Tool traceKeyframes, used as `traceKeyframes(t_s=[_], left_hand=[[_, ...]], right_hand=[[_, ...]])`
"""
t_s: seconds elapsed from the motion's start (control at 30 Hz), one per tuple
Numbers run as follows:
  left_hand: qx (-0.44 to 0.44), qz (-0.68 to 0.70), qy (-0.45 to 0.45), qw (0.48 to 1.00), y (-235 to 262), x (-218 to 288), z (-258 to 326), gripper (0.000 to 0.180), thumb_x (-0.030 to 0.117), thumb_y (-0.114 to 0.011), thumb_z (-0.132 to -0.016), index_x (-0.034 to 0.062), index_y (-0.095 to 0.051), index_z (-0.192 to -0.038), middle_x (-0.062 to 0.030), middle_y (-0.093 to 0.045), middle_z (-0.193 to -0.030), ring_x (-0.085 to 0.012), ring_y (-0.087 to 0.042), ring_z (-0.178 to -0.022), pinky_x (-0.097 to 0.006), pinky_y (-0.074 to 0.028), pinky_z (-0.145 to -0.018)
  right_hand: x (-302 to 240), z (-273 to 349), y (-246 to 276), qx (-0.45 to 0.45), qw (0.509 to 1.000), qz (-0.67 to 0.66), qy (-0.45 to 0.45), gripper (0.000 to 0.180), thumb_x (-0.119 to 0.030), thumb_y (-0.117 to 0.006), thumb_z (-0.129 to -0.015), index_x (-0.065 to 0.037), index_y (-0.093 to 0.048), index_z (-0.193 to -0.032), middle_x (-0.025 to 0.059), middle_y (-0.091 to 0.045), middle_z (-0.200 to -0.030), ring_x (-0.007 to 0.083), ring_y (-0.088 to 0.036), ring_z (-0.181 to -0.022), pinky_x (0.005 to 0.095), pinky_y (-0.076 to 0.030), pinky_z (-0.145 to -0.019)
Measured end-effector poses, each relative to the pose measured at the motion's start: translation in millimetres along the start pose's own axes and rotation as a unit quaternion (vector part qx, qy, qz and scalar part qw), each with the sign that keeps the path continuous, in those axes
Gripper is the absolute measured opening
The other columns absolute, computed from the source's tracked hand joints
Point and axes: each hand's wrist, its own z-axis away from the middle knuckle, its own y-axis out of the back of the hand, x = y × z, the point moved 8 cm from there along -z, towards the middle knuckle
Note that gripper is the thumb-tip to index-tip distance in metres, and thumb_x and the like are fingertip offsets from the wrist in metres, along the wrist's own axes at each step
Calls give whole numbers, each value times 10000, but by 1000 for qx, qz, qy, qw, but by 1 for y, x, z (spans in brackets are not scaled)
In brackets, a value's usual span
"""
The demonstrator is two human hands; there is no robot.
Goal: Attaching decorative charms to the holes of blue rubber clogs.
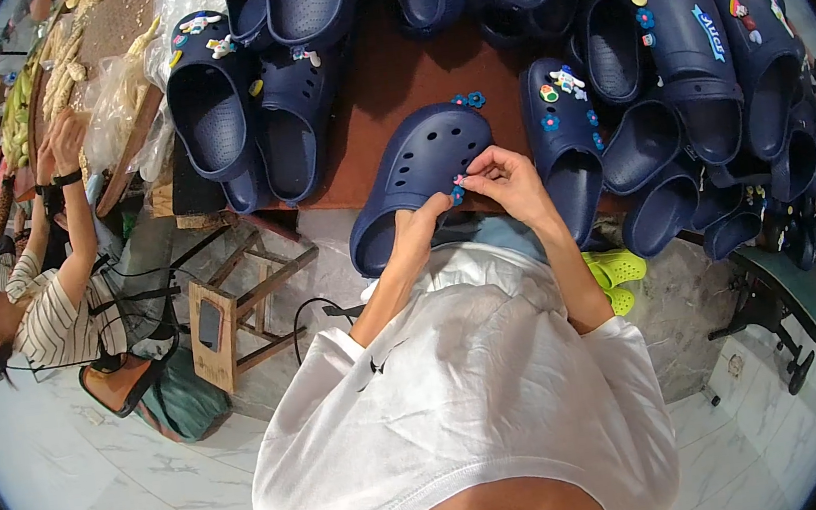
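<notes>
Holding smooth, round-toed, hole-pierced navy clog (430, 158) with left hand (415, 232) | pinching tiny pink charm (460, 180) with right hand (514, 185)

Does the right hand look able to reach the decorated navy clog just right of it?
Probably yes: that clog lies beside the right hand, nothing visible between them, but the hand is busy at a pink charm.

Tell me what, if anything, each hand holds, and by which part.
The left hand holds a navy clog by the rim of its opening. The right hand is at a pink charm; whether it pinches it cannot be told.
</notes>
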Motion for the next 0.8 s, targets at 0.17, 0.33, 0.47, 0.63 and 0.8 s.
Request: traceKeyframes(t_s=[0.17,0.33,0.47,0.63,0.8], left_hand=[[-8,-35,-28,999,-9,9,6,316,4,-615,-751,-19,-595,-1065,-49,-624,-1009,-161,-596,-896,-284,-469,-823],[1,-58,-5,998,-15,12,13,353,9,-619,-745,-21,-579,-1094,-52,-611,-1028,-164,-581,-920,-290,-463,-830],[12,-79,-5,997,-12,11,9,357,5,-619,-733,-14,-578,-1087,-55,-603,-1040,-167,-573,-926,-297,-459,-828],[-3,-75,-30,997,-11,17,5,314,15,-626,-735,-12,-589,-1045,-60,-611,-1019,-166,-581,-911,-296,-460,-812],[4,85,76,993,-3,5,-1,134,22,-638,-772,-20,-675,-894,-73,-685,-910,-177,-637,-899,-320,-477,-827]], right_hand=[[5,-1,2,-12,994,-67,-84,138,-41,-760,-817,-32,-633,-870,22,-677,-785,55,-612,-678,210,-513,-617],[13,-1,1,-6,988,-105,-113,164,-33,-763,-815,-47,-605,-856,26,-667,-768,61,-617,-671,228,-530,-574],[7,-3,2,25,997,-31,-59,175,-54,-777,-805,-44,-612,-861,15,-665,-785,56,-609,-679,223,-526,-576],[1,2,-4,57,998,-9,-24,155,-88,-774,-815,-36,-649,-892,7,-652,-786,54,-603,-687,204,-511,-597],[-4,9,-10,112,992,-43,46,127,-92,-728,-860,-14,-668,-940,20,-656,-896,73,-621,-750,217,-513,-652]])
